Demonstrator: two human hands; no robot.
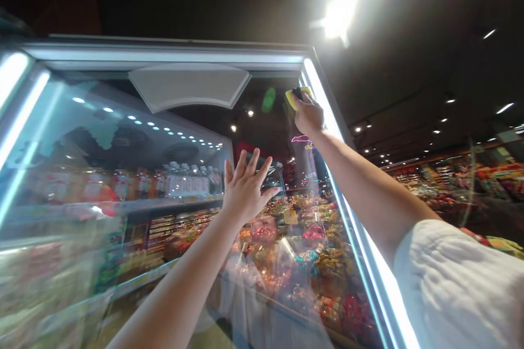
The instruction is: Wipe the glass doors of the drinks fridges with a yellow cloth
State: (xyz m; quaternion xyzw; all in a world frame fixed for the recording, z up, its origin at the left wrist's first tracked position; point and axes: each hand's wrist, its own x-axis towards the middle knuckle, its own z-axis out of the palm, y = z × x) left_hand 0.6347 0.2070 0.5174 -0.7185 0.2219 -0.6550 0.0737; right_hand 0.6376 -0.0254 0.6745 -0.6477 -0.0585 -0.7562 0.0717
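A large glass pane (196, 136) fills the middle of the view, reflecting shop goods and my own body. My left hand (244, 188) is spread against or just in front of the glass, fingers apart and holding nothing. Higher up, close to the pane's upper right corner, my right hand (310, 115) grips a yellow and black sponge (291, 99). The sponge lies against the glass beside the lit right frame edge; my fingers cover part of it. A pale curved panel (190, 87) shows at the pane's top.
Bright light strips (333, 114) run down the frame on both sides. Through the glass stand several bottles (186, 180) on a shelf. Blurred store shelves (491, 180) stretch off at the right, under a bright ceiling lamp (343, 11).
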